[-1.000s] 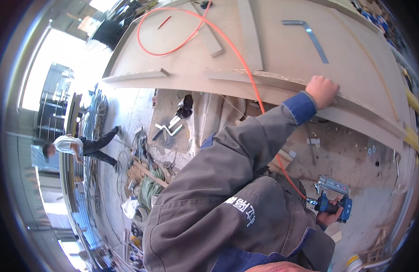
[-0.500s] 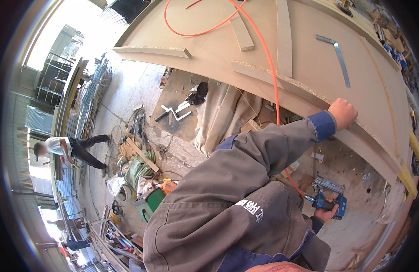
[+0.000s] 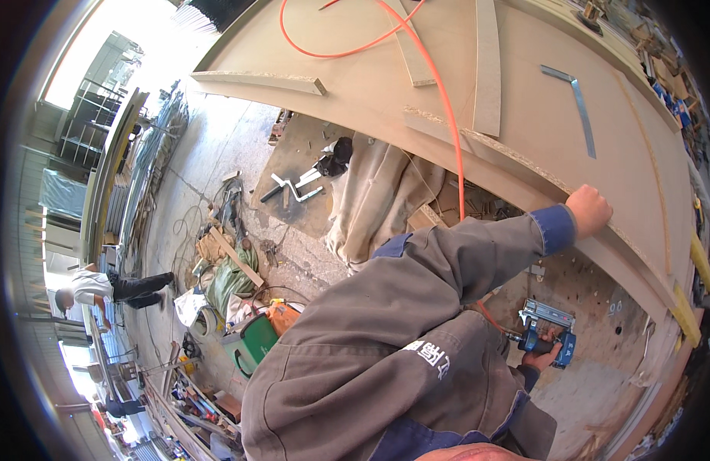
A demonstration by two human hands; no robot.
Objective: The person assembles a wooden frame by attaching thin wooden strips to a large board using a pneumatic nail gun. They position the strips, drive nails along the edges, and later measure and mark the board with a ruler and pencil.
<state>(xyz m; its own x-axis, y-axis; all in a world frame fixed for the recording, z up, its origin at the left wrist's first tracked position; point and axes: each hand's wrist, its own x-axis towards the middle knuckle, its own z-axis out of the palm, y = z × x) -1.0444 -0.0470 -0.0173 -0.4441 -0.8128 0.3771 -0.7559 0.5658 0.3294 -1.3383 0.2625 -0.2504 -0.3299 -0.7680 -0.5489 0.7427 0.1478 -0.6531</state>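
1. Left hand [image 3: 589, 209]: fingers curled inward, close to a fist, over the top edge of an upright particleboard strip [image 3: 501, 160]. Fingertips hidden; the firmness of the hold cannot be told.
2. Right hand [image 3: 541, 357]: fingers wrapped around the grip of a pneumatic nailer [image 3: 565, 351]. The tool is held off the counter's near edge, above the floor [image 3: 593, 396], well apart from the strip.
3. Nailer: blue body, silvery metal magazine, metal fitting at the grip end. A smooth orange-red air hose [image 3: 454, 123] meets that fitting, passes behind the left sleeve [image 3: 485, 257] and loops over the counter.
4. Counter [image 3: 524, 61]: broad, flat, smooth tan board. The strip stands on edge along its near side; its long, narrow top edge is rough and chipped.
5. On the counter: a flat, L-shaped metal square [image 3: 582, 115] beyond the left hand; two flat, straight board strips near the hose; a shorter strip [image 3: 255, 81] standing along the near edge, toward the left.
6. Sleeve: creased grey cloth with blue cuff.
7. Floor: beige fabric [image 3: 370, 200] in loose folds beside the counter.
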